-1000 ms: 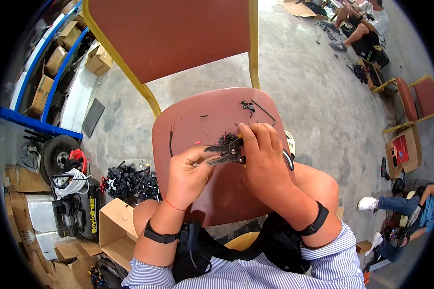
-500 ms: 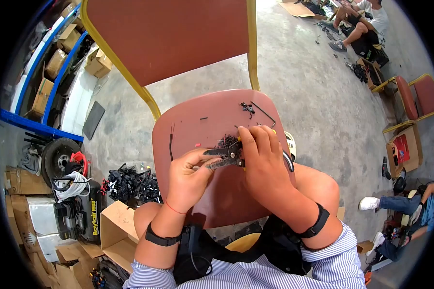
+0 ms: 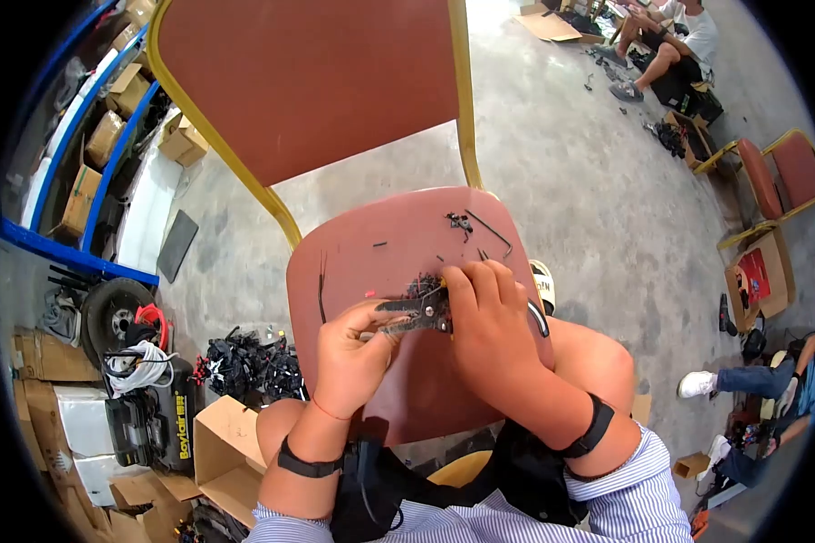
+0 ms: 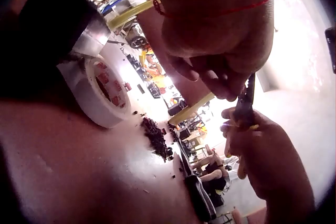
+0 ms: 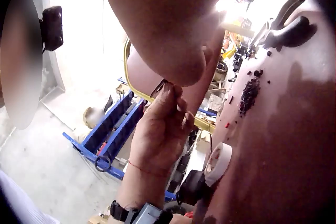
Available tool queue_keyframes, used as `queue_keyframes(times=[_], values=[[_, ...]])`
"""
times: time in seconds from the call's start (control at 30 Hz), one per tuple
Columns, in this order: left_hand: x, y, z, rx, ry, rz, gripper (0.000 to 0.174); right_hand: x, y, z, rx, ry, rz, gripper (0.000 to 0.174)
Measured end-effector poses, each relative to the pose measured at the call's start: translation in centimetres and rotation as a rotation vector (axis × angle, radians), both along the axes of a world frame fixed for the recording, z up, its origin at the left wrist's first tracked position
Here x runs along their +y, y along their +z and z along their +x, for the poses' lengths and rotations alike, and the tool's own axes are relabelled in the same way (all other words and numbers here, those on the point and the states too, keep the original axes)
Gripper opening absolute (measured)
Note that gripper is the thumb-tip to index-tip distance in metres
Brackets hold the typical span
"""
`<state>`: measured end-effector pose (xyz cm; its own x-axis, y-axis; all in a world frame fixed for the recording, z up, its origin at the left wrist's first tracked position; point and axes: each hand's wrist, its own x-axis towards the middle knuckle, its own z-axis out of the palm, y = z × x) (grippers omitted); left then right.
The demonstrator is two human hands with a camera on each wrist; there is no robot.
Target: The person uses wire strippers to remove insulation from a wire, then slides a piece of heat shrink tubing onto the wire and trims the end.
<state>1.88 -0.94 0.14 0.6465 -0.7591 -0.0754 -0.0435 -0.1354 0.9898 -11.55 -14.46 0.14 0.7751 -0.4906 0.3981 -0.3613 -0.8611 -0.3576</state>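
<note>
Both hands meet over the red chair seat (image 3: 407, 389). In the head view my right hand (image 3: 498, 321) wraps the handles of black wire strippers (image 3: 428, 313), with bits of yellow showing beside its fingers. The tool's two jaws point left, spread slightly apart. Thumb and fingers of my left hand (image 3: 353, 348) pinch a small piece right at the jaw tips; the fingers hide most of it, and I cannot tell what it is. A pile of small black bits (image 3: 421, 286) lies on the seat just beyond the tool.
A hex key (image 3: 491, 231), black parts (image 3: 460, 223) and a thin black wire (image 3: 322, 294) lie on the seat. A tape roll (image 4: 102, 109) and black-handled pliers (image 5: 289, 29) show in the wrist views. An open carton (image 3: 226, 452) stands on the floor at left.
The head view has tilted, so seat and hands appear lower. Both hands stay together at the wire strippers, whose jaws look slightly closer to each other.
</note>
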Motion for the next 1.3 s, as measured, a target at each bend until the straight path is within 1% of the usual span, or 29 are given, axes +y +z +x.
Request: queue_keyframes(times=[0.13,0.17,0.27,0.33,0.47,0.53,0.63,0.67,0.77,0.87,1.07,1.3], values=[[-0.2,-0.1,0.0,0.019,-0.005,-0.028,0.013,-0.2,0.4,0.1,0.003,-0.012,-0.061,0.033],[-0.3,-0.1,0.0,0.034,-0.003,-0.027,0.012,-0.5,0.3,0.3,-0.009,0.006,-0.051,0.029],[0.0,-0.9,0.2,-0.054,-0.003,0.074,0.014,-0.7,-0.7,0.1,-0.001,0.041,0.018,0.020],[-0.3,-1.0,0.2,-0.082,-0.001,0.059,0.015,-0.8,-1.2,0.2,0.028,0.041,0.061,0.014],[-0.6,-1.8,-0.1,-0.154,0.016,0.068,0.018,-0.6,-1.7,0.2,0.033,0.013,0.045,0.019],[-0.5,-2.2,-0.2,-0.093,0.036,0.120,0.018,-0.6,-1.6,0.2,0.078,0.004,0.043,0.019],[-0.5,-2.6,-0.2,-0.083,0.046,0.194,0.019,-0.5,-1.9,0.4,0.111,-0.015,0.010,0.009],[-0.6,-2.7,-0.2,-0.094,0.044,0.217,0.019,-0.5,-2.1,0.4,0.115,-0.013,0.013,0.009],[-0.6,-3.3,-0.2,-0.096,0.045,0.191,0.020,-0.6,-2.6,0.5,0.109,-0.013,0.017,0.008],[-1.0,-2.7,-0.3,-0.127,0.029,0.176,0.019,-0.6,-2.8,0.5,0.119,-0.016,0.034,0.008],[-1.1,-2.5,-0.9,-0.167,0.024,0.220,0.017,-0.3,-2.7,0.0,0.165,-0.023,0.065,0.008],[-0.9,-2.8,-0.7,-0.089,0.009,0.186,0.015,-0.4,-2.9,-0.1,0.156,-0.025,0.058,0.010]])
